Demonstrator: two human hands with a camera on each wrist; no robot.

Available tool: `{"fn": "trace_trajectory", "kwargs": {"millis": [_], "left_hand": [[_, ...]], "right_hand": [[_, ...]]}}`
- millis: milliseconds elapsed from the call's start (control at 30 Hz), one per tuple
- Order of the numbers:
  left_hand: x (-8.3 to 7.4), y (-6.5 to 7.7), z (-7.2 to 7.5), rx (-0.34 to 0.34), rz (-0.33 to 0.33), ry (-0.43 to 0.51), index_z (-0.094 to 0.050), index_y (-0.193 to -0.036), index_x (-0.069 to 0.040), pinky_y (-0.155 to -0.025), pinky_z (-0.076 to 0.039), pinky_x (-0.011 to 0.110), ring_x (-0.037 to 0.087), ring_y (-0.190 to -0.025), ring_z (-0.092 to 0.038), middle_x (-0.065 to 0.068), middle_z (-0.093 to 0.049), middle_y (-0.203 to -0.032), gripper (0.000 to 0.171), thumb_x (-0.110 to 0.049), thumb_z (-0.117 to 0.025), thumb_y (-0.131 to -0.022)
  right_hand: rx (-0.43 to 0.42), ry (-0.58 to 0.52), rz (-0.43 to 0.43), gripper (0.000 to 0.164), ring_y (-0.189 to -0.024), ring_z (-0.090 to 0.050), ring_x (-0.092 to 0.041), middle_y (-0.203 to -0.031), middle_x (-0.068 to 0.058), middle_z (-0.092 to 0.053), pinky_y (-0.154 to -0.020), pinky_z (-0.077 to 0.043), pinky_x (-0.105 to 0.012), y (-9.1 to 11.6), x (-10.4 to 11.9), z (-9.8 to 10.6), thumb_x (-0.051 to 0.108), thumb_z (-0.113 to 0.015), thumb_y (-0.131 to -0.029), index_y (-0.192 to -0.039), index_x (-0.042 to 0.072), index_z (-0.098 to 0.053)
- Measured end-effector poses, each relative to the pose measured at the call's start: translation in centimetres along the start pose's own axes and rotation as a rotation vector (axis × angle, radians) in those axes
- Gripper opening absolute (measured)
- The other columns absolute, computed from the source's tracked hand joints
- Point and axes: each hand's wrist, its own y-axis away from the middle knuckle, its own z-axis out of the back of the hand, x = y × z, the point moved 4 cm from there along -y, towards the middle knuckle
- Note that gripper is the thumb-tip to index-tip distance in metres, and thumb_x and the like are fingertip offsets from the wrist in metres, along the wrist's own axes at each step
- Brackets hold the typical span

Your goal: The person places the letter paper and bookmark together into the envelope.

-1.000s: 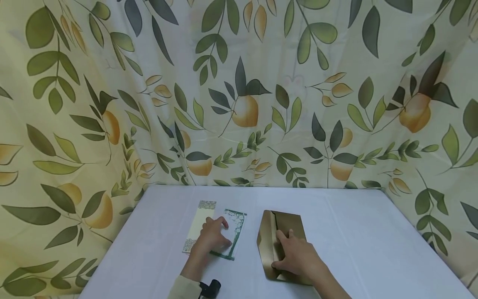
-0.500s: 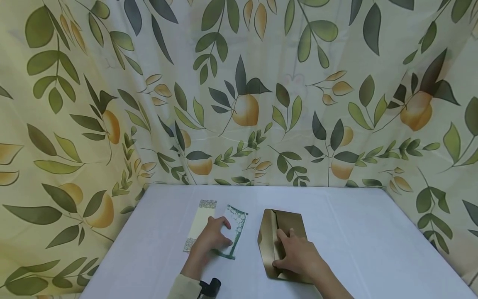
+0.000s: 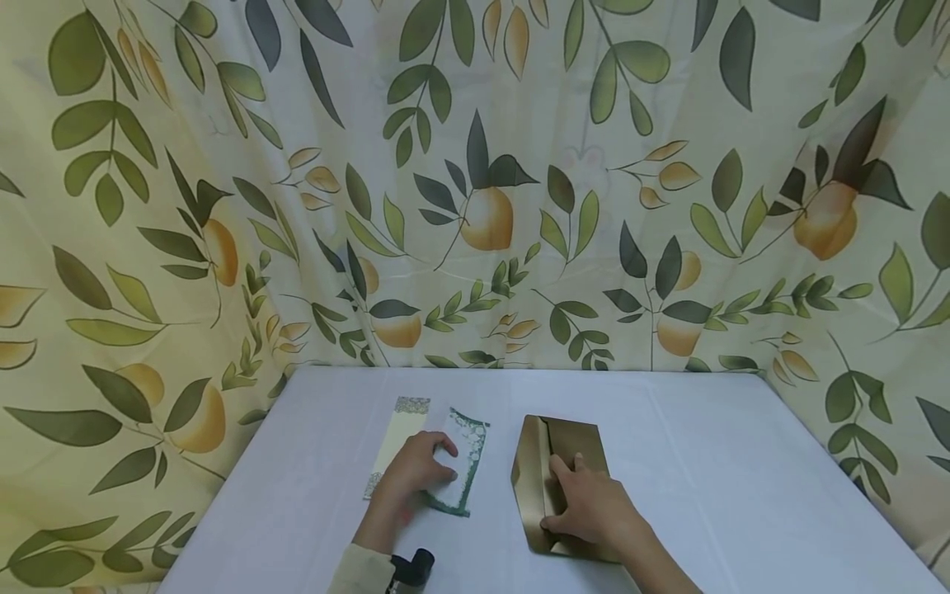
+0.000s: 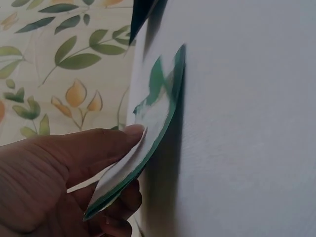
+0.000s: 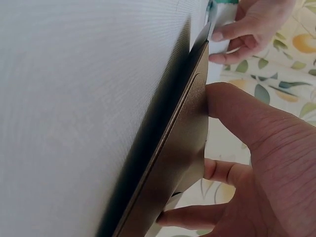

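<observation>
In the head view my left hand (image 3: 418, 469) holds a white card with a green floral border (image 3: 469, 458). The left wrist view shows my thumb on one face of this card (image 4: 153, 123) and my curled fingers behind it. The card is bowed. A gold envelope (image 3: 529, 487) lies on the table at right, its flap unfolded to the left. My right hand (image 3: 594, 507) rests on it, thumb and fingertips spread apart. In the right wrist view the fingertips touch the face of the envelope (image 5: 173, 153).
A cream card with patterned ends (image 3: 401, 429) lies on the white table (image 3: 698, 462), partly under my left hand. A black device (image 3: 412, 568) is strapped at my left wrist. A curtain printed with leaves and fruit (image 3: 490, 223) hangs behind the table.
The green-bordered card has gone from nearly flat to bowed in my left hand, which has shifted slightly. My right hand and the gold envelope have stayed nearly still.
</observation>
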Motion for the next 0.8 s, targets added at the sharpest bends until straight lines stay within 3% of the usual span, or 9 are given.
{"fn": "trace_trajectory", "kwargs": {"millis": [133,367,667,800], "left_hand": [[-0.1,0.0,0.6,0.001,-0.053,0.027,-0.071,-0.089,-0.015,-0.072,-0.043,0.041,0.022,-0.085,-0.051,0.008,-0.061,-0.096,0.024,-0.009,-0.082,-0.068],[-0.8,0.1,1.1,-0.009,-0.062,0.065,-0.072,-0.097,-0.014,-0.069,-0.042,0.037,0.021,-0.083,-0.049,0.008,-0.061,-0.098,0.028,-0.007,-0.08,-0.071],[-1.4,-0.2,1.5,-0.094,-0.07,0.117,-0.072,-0.105,-0.015,-0.066,-0.041,0.034,0.019,-0.077,-0.048,0.008,-0.062,-0.094,0.03,-0.014,-0.079,-0.075],[-1.7,-0.2,1.5,-0.064,-0.075,0.179,-0.072,-0.106,-0.018,-0.066,-0.042,0.035,0.02,-0.08,-0.05,0.008,-0.063,-0.1,0.031,-0.02,-0.079,-0.077]], "right_hand": [[-0.001,0.002,-0.004,0.072,-0.071,-0.058,-0.039,-0.128,-0.037,-0.044,-0.052,-0.045,-0.051,0.0,0.0,-0.1,0.053,-0.081,-0.062,-0.114,0.016,-0.05],[-0.004,0.003,-0.012,0.072,-0.07,-0.058,-0.04,-0.129,-0.038,-0.042,-0.048,-0.044,-0.048,-0.1,-0.1,-0.1,0.054,-0.081,-0.061,-0.114,0.016,-0.049],[-0.004,-0.004,-0.013,0.072,-0.074,-0.059,-0.043,-0.13,-0.038,-0.042,-0.05,-0.044,-0.049,0.0,0.0,-0.1,0.054,-0.081,-0.061,-0.114,0.016,-0.049],[-0.005,-0.002,-0.015,0.071,-0.069,-0.058,-0.039,-0.13,-0.038,-0.042,-0.049,-0.044,-0.049,-0.1,0.0,-0.1,0.055,-0.081,-0.06,-0.11,0.017,-0.049]]}}
